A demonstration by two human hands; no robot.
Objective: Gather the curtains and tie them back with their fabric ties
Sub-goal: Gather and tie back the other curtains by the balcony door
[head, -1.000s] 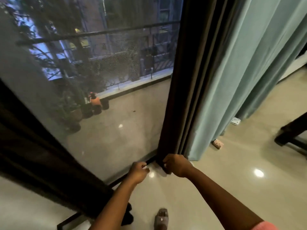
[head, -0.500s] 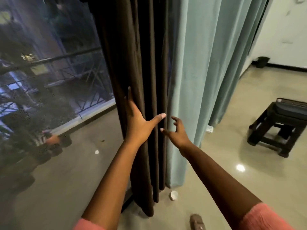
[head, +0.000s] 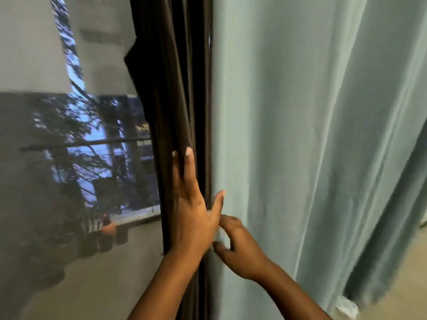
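Vertically the dark curtain (head: 175,100) hung ahead, its folds under the flat, straight-fingered left hand (head: 193,211); just beside it, the right hand (head: 240,248), nearer the teal curtain (head: 300,135), pinched that fabric's edge with curled fingers (head: 227,221); no tie showed

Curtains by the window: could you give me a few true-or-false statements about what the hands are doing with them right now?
1. The left hand lies with straight fingers on the dark curtain. True.
2. The right hand is at the edge of the teal curtain. True.
3. A fabric tie is already wrapped round the dark curtain. False: no tie shows.
4. The dark curtain hangs to the right of the teal one. False: it hangs to its left, next to the window.
5. Both hands hold a cup. False: neither holds one.
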